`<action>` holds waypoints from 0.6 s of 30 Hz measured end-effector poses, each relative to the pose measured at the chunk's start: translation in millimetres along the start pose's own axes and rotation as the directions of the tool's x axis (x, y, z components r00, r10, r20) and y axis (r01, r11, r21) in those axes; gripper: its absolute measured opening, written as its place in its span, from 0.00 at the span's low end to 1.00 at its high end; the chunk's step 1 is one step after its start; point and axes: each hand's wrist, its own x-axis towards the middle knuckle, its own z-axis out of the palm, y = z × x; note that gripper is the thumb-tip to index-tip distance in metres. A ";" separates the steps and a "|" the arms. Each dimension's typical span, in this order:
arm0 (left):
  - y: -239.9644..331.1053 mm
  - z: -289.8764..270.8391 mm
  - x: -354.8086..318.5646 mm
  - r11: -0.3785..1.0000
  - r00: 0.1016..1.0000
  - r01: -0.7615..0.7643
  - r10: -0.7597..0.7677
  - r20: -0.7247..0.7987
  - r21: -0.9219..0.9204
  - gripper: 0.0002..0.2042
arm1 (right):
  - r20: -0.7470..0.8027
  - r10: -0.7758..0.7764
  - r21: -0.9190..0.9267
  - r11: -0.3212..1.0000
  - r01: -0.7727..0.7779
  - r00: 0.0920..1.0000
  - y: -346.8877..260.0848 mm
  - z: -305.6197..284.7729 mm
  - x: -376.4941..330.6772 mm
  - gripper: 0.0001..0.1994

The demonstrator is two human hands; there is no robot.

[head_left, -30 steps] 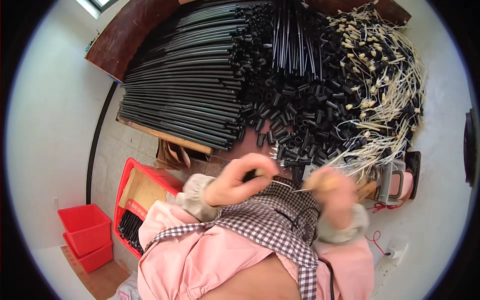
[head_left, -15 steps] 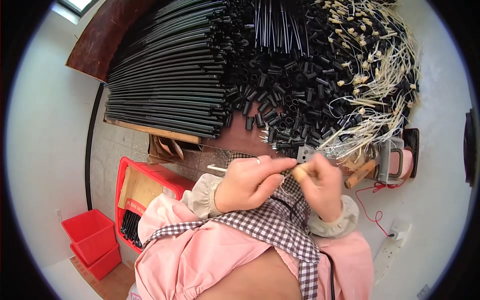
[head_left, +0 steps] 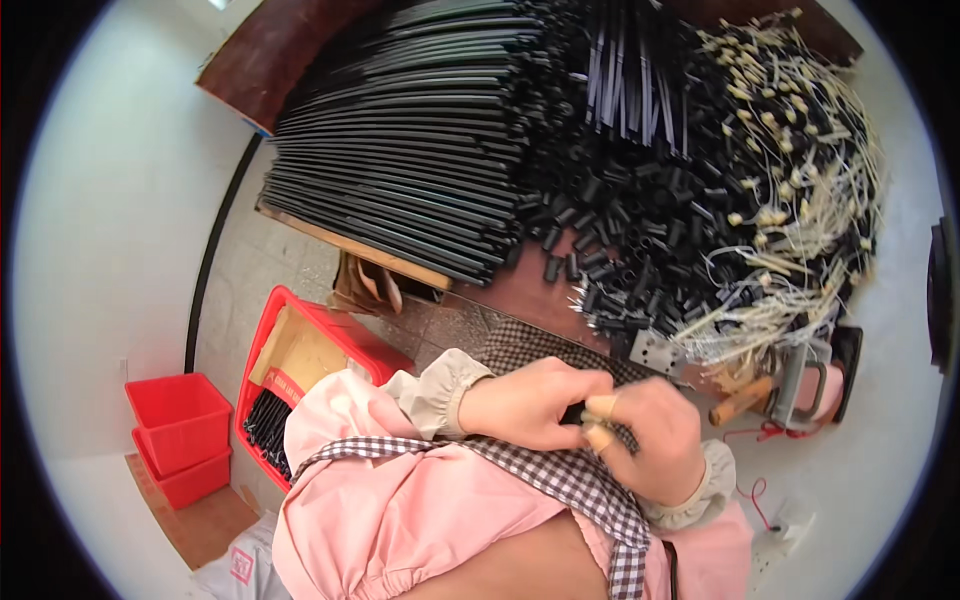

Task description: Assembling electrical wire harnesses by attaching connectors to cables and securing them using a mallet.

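My left hand [head_left: 535,402] and my right hand [head_left: 650,435] meet close above my lap, fingertips nearly touching. Both are closed in a pinch around a small dark piece that the fingers mostly hide; its kind does not show. Tan wraps cover the thumb and forefinger of the right hand, which is slightly blurred. Beneath the hands lies my checkered apron [head_left: 575,478]. Just beyond them, at the table's near edge, is a metal plate with holes [head_left: 654,353]. Short black tubes [head_left: 650,235] are heaped on the brown table top [head_left: 540,290] behind it.
Long black rods [head_left: 400,150] lie stacked at far left. White wires with cream connectors [head_left: 800,210] pile up at right. A wooden handle [head_left: 742,401] and a grey clamp [head_left: 800,385] sit at the table's right corner. Red bins [head_left: 180,420] stand at lower left, beside a larger red crate [head_left: 370,345].
The view has shifted, so the table sits farther right. Both hands have come down closer to my lap. The white piece that stuck out behind my left hand is out of sight.
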 end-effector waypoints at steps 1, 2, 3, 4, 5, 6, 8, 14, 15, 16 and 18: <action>-0.2 -9.2 -1.4 1.000 0.994 0.014 -0.015 0.111 0.006 0.16 | 0.069 0.011 0.021 1.000 -0.013 0.998 -4.1 4.9 -3.3 0.08; -0.2 -16.7 -0.7 1.000 0.975 0.024 -0.025 0.221 0.009 0.17 | 0.140 0.023 0.034 0.999 -0.028 0.990 -8.3 6.5 -9.5 0.08; -1.1 -25.5 0.2 0.999 0.943 0.035 -0.037 0.331 0.013 0.17 | 0.210 0.035 0.044 0.998 -0.046 0.977 -11.3 7.8 -14.6 0.09; -2.8 -41.1 -0.5 0.983 0.979 -0.094 0.062 0.195 0.161 0.17 | 0.279 0.049 0.052 0.996 -0.066 0.959 -12.8 8.4 -17.3 0.09; -7.9 -62.9 -1.8 0.927 0.981 -0.195 0.181 0.072 0.321 0.17 | 0.282 0.035 0.055 0.997 -0.053 0.959 -10.1 7.4 -18.6 0.09; -23.1 -88.7 -5.2 0.850 0.981 -0.031 0.128 -0.149 0.526 0.17 | 0.275 0.076 0.133 0.984 -0.116 0.958 -5.0 5.7 -19.8 0.09; -48.5 -158.5 -2.0 0.412 0.753 0.248 0.487 -0.442 0.877 0.14 | 0.257 0.193 0.264 0.929 -0.260 0.947 -7.4 1.4 -25.4 0.08; -78.8 -253.8 -19.3 0.138 0.836 0.203 0.491 -0.245 0.969 0.14 | 0.084 0.489 0.505 0.731 -0.460 0.868 -5.4 -12.0 -40.5 0.08; -78.2 -250.1 -20.4 0.156 0.862 0.191 0.446 -0.242 0.969 0.15 | -0.070 0.590 0.629 0.652 -0.423 0.805 -4.0 -16.4 -47.6 0.10; -77.1 -243.4 -21.0 0.159 0.861 0.189 0.447 -0.241 0.969 0.15 | -0.318 0.552 0.612 0.740 -0.277 0.771 0.6 -18.8 -50.5 0.12; -51.5 -222.9 -13.8 0.400 0.816 0.056 0.509 -0.272 0.915 0.16 | -0.553 0.472 0.543 0.829 -0.133 0.686 5.7 -29.9 -45.9 0.14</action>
